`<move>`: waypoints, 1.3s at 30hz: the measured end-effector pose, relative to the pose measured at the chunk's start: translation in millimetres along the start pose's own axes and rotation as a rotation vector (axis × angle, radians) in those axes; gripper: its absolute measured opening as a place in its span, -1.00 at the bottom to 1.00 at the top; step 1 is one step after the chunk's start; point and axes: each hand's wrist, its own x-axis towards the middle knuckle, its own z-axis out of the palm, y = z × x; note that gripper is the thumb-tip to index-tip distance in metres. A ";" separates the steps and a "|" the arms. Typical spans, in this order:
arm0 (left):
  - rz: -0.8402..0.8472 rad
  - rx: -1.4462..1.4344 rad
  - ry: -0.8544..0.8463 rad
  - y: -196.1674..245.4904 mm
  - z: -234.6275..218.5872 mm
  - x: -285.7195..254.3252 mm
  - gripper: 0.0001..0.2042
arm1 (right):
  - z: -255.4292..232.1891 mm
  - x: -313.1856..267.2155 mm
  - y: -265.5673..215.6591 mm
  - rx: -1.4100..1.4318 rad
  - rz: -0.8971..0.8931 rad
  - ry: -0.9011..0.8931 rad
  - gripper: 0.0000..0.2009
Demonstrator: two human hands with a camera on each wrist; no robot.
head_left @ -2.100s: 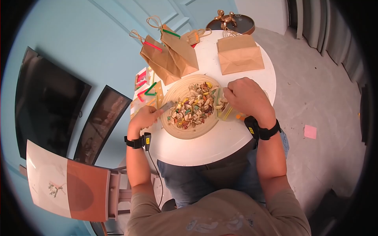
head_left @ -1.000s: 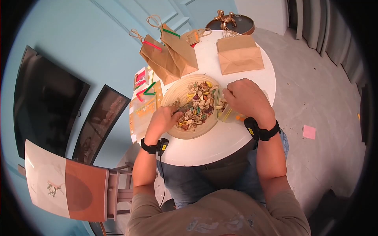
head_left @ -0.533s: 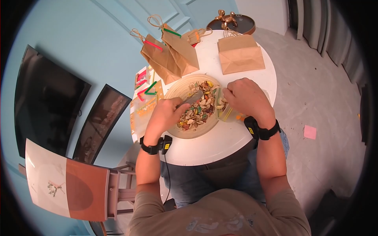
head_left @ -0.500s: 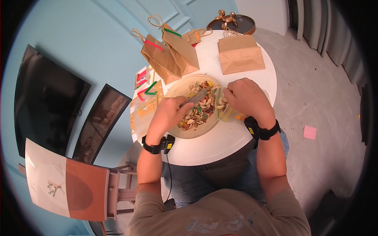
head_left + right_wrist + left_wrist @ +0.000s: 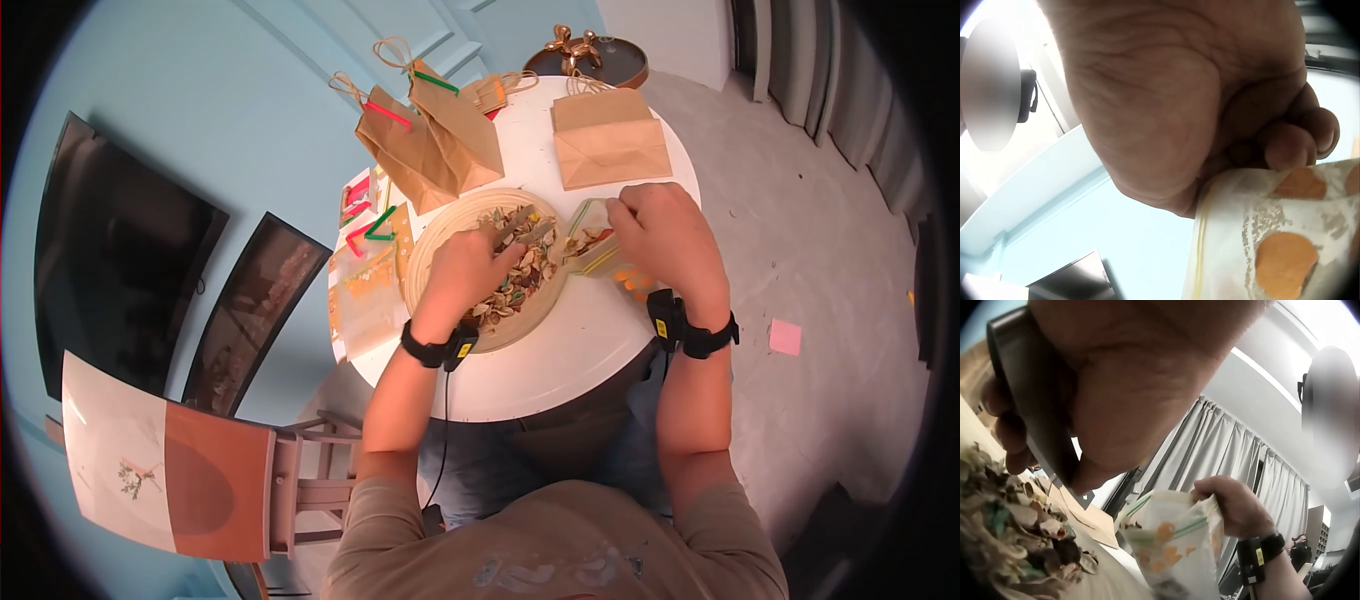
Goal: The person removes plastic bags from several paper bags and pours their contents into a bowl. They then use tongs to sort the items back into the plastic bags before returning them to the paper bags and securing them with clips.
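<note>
A round woven tray [image 5: 425,235] on the white table holds a heap of dried petals and leaves [image 5: 515,290], in mixed colours. Over it, my left hand [image 5: 468,268] grips a grey metal tool [image 5: 1035,394], a scoop or tongs, whose far end is at the petals. My right hand [image 5: 668,235] pinches the rim of a clear zip bag [image 5: 1172,550] with orange spots, right of the tray; its mouth faces the tray and some petals lie inside. In the right wrist view the bag [image 5: 1229,250] hangs from the curled fingers.
Two standing paper bags [image 5: 400,150] with red and green strips are behind the tray. Another paper bag [image 5: 612,140] lies at the back right. At the left are flat clear bags [image 5: 368,300] and bent red and green strips [image 5: 380,225]. The table's edge [image 5: 500,415] is nearest my body.
My left hand has moved right across the tray with the tool, from the tray's left side. My right hand has shifted slightly right with the bag, whose mouth shows wider.
</note>
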 end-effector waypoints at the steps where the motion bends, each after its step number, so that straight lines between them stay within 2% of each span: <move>1: 0.000 0.016 -0.006 2.5 8.9 3.7 -0.54 | -2.8 -0.6 -1.2 0.008 0.022 0.009 -0.66; 3: 0.001 0.049 -0.021 6.9 20.8 9.2 -0.54 | -3.9 0.6 -0.2 -0.001 0.022 0.015 -0.66; 6: -0.012 0.109 -0.036 11.1 14.5 8.5 -0.54 | -1.8 1.5 0.4 0.004 -0.002 0.022 -0.67; 12: -0.132 0.333 -0.198 -19.8 -19.0 -4.5 -0.53 | 1.9 2.1 1.0 -0.010 -0.025 0.000 -0.66; 16: -0.081 0.268 -0.064 -22.6 -21.8 7.2 -0.51 | 2.2 0.8 1.4 -0.016 -0.038 0.010 -0.66; 19: 0.006 0.163 -0.052 -27.7 -1.9 30.4 -0.51 | 5.2 2.8 3.0 -0.023 -0.032 -0.005 -0.66; 22: -0.057 0.118 -0.177 -30.4 3.6 36.4 -0.54 | 7.5 3.5 3.9 0.000 -0.035 -0.010 -0.67; 25: -0.084 0.238 -0.302 -33.4 -19.7 26.0 -0.54 | 6.8 2.9 2.3 0.005 -0.027 -0.020 -0.67; 28: -0.060 0.321 -0.342 -41.0 -39.3 11.4 -0.53 | 8.1 3.8 3.6 -0.023 -0.026 -0.023 -0.67; 31: -0.043 0.279 -0.168 -19.8 -38.8 -1.5 -0.54 | 7.8 3.7 3.3 -0.020 -0.025 -0.026 -0.67; 34: 0.113 0.140 -0.093 3.7 -21.9 -18.2 -0.58 | 6.8 2.6 2.8 -0.019 -0.025 -0.018 -0.67; 35: 0.100 0.159 -0.145 12.9 -19.1 -22.1 -0.59 | 6.8 2.4 2.3 -0.023 -0.028 -0.015 -0.67; 39: 0.019 0.260 -0.214 4.8 -20.9 -31.8 -0.59 | 8.0 2.5 1.3 -0.020 -0.024 -0.025 -0.67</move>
